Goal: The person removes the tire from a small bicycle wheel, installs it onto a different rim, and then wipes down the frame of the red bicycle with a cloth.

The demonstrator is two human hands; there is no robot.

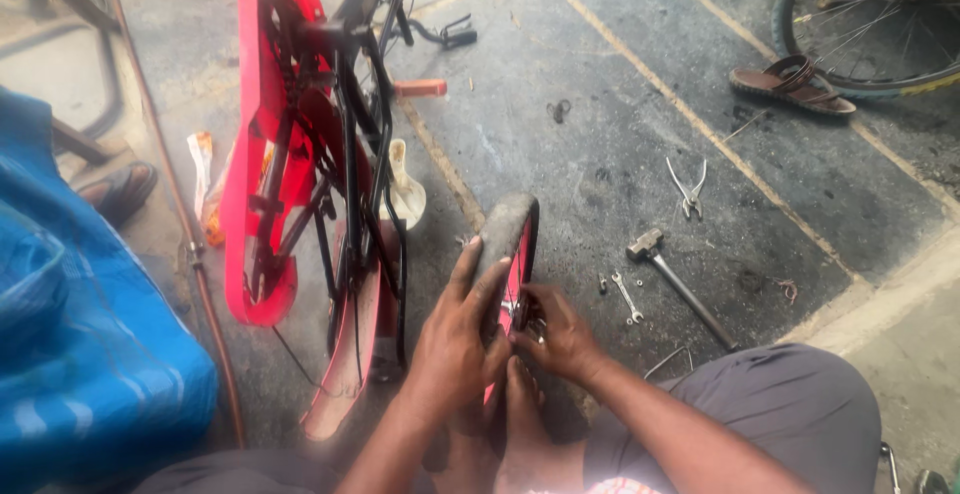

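Wheel (508,244), small with a worn grey rubber tyre and a red disc, stands upright on edge at the lower middle of the frame, braced against a bare foot (520,424) below it. Its lower part is hidden behind the hands and the foot, and the hub is hard to make out. The left hand (455,339) lies flat over the tyre's left side, fingers spread up along the tread, gripping it. The right hand (560,334) is curled at the hub on the red side, fingertips pinched on small metal parts there; what exactly they pinch is too small to tell.

To the left, an upturned red and black child's bicycle frame (320,154) rests on the stone floor (600,134), its top cut off by the upper edge of the frame. A white saddle (405,189) shows partly behind its black tubes. Blue cloth (80,334) fills the lower left corner, cut off.

On the dark, rough floor slabs to the right of the wheel lie a hammer (675,279) with a metal handle, a small spanner (627,297) and steel pliers (688,189) with open handles. At the upper right, a brown sandal (790,86) lies beside a spoked bicycle wheel (870,24), only partly in view. Grey trousers (790,404) cover the knee at the lower right.
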